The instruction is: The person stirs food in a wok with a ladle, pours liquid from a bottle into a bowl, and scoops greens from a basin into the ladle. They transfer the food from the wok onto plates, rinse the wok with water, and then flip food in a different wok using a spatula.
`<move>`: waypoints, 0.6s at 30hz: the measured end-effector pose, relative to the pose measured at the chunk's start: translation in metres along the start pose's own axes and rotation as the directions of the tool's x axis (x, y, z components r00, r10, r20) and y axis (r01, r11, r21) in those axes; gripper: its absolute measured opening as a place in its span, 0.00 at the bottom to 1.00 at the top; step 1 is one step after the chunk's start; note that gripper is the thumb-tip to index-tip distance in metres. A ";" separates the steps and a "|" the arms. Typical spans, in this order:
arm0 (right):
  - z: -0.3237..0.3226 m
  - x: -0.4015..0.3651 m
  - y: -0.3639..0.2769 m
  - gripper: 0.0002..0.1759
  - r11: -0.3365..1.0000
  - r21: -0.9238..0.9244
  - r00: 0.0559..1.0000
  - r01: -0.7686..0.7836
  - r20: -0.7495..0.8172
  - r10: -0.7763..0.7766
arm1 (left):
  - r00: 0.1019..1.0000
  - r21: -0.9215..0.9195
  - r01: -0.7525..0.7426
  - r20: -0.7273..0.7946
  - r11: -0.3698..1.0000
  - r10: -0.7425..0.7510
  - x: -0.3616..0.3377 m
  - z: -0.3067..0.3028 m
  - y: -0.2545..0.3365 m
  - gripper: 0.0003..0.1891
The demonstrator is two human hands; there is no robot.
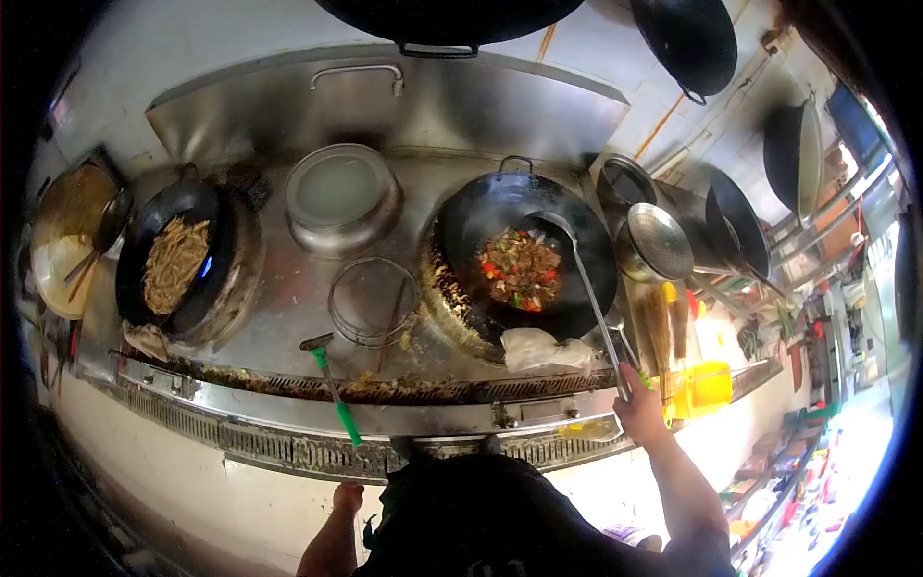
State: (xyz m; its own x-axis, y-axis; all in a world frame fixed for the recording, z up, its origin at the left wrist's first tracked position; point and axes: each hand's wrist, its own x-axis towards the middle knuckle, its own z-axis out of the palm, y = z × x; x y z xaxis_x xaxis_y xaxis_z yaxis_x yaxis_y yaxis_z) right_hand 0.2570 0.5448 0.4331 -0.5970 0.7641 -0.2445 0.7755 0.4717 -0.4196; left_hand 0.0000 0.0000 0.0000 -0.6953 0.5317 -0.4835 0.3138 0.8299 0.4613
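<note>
My right hand [639, 409] is closed round the end of a long-handled ladle [593, 303], whose head rests inside the right wok [481, 207] at its far right side. Chopped food [519, 269] with red and green pieces lies in that wok, beside the ladle's head. A folded white cloth [546, 350] sits on the wok's near rim. Down by my body, in front of the stove's front edge, my left hand [349, 495] is loosely closed, with nothing visible in it. Its nearest object is a green-handled scraper [336, 394] on the stove edge.
A second wok [207, 240] with brownish food stands at the left, a blue flame showing near it. Between the woks are a lidded pot [343, 192] and a wire ring [370, 300]. A perforated strainer [659, 240] and yellow container [710, 385] stand right. Pans [685, 43] hang above.
</note>
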 end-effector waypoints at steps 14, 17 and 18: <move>0.009 0.086 -0.004 0.38 0.933 -0.341 0.994 -0.111 -0.020 0.111 | 0.938 0.363 -0.270 -0.112 0.892 0.329 -0.036 -0.024 0.034 0.08; 0.025 0.118 0.030 0.39 0.894 -0.447 0.998 0.044 -0.024 -0.061 | 0.947 -0.037 -0.207 -0.259 0.978 0.191 -0.055 -0.022 0.057 0.09; 0.017 0.115 0.015 0.38 0.917 -0.398 0.999 -0.029 0.026 0.043 | 0.978 -0.249 -0.010 -0.204 0.968 -0.042 -0.054 0.000 0.039 0.10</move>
State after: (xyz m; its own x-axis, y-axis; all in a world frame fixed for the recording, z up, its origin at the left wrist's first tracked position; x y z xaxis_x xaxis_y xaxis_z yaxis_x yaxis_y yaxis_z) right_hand 0.1965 0.6319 0.3841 -0.5679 0.7721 -0.2851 0.8104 0.5851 -0.0297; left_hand 0.0495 0.0037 0.0445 -0.8251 0.4506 -0.3408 0.1499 0.7562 0.6369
